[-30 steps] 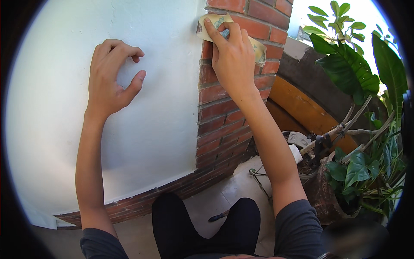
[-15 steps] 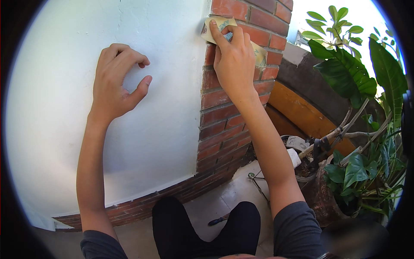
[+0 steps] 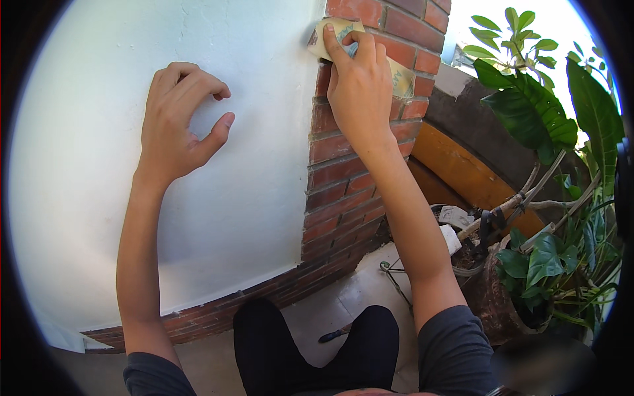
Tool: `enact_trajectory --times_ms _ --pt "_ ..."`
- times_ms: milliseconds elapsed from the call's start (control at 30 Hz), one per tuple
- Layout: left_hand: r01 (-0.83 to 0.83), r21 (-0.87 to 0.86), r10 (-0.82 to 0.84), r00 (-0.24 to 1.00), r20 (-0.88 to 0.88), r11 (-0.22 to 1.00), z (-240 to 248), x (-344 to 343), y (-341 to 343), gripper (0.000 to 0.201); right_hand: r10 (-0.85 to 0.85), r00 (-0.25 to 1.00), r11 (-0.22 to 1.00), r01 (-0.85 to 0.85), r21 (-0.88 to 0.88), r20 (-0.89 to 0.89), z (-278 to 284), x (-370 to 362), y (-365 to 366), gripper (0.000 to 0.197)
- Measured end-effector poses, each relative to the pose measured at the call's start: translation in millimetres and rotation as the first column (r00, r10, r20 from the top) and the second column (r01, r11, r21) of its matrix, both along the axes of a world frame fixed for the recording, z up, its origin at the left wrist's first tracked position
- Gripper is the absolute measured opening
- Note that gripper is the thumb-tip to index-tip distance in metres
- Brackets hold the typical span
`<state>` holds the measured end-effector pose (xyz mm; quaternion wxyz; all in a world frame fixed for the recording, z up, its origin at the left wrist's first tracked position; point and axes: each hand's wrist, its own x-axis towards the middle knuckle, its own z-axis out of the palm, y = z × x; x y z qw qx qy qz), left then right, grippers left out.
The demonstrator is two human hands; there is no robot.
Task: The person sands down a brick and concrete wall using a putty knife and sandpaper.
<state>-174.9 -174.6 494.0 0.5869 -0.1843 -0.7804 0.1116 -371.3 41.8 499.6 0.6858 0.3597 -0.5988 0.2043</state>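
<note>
My right hand presses a yellowish sheet of sandpaper flat against the red brick pillar, at the corner where brick meets plaster. Most of the sheet is hidden under my palm and fingers. My left hand rests on the white plastered wall to the left, fingers curled with the tips touching the surface, and holds nothing.
A potted plant with large green leaves stands at the right, close to my right elbow. Behind it runs an orange and dark ledge. My knees in dark trousers are at the bottom, over a pale tiled floor.
My right hand has slid the sandpaper slightly along the brick corner. My left hand has shifted a little on the white wall, fingers still curled.
</note>
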Motion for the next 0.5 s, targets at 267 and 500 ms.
enact_trajectory --times_ms 267,500 --pt "-0.006 -0.006 0.006 1.0 -0.009 1.0 0.3 1.9 -0.2 0.026 -0.022 1.0 0.999 0.021 0.041 0.01 -12.1 5.8 5.8 0.051" --pt "-0.007 0.001 0.007 1.0 -0.005 1.0 0.1 1.0 1.5 0.025 -0.043 0.999 0.999 0.044 0.031 -0.009 1.4 6.1 7.4 0.049"
